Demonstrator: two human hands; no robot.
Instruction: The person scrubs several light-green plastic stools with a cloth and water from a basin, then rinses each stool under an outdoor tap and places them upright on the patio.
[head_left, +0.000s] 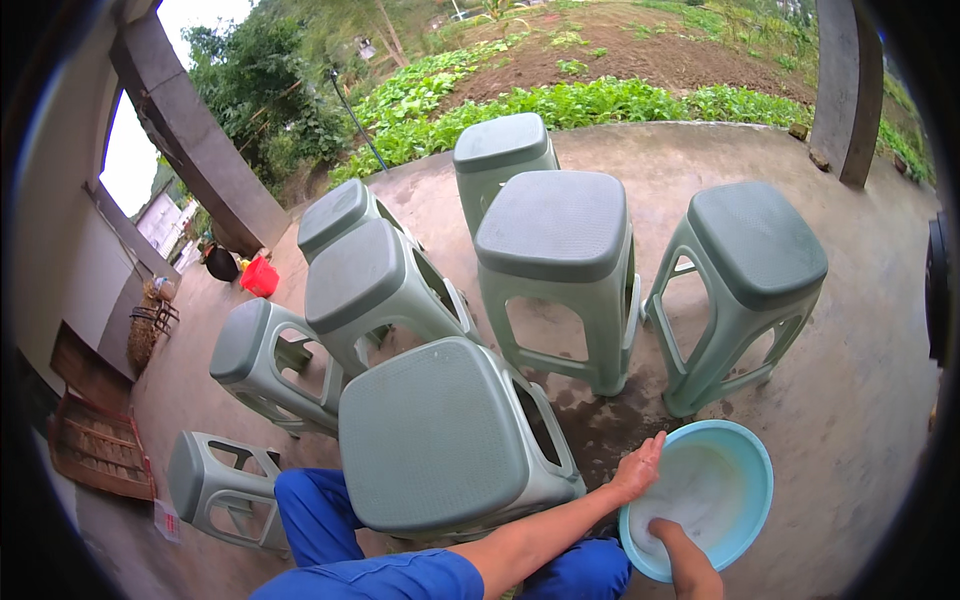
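On the floor at my right stands a light-blue plastic basin (759, 510), holding cloudy, foamy water (697, 484). My left hand (639, 466) grips the basin's left rim, its forearm reaching across my lap. My right hand (661, 527) dips into the foam at the near side; its fingers are hidden beneath the surface, so whatever they hold cannot be seen. Directly before me, close to my blue-trousered knees, is a grey-green plastic stool (433, 435) with a textured square seat. Dark wet patches (607, 427) mark the concrete between this stool and the basin.
Several matching stools surround me, including a tall one (551, 225) ahead and another (757, 244) beyond the basin. Farther left are a red bucket (260, 277), a dark pot (221, 264) and a wooden box-like frame (101, 448). Concrete pillars (846, 90) border a vegetable plot (600, 101).
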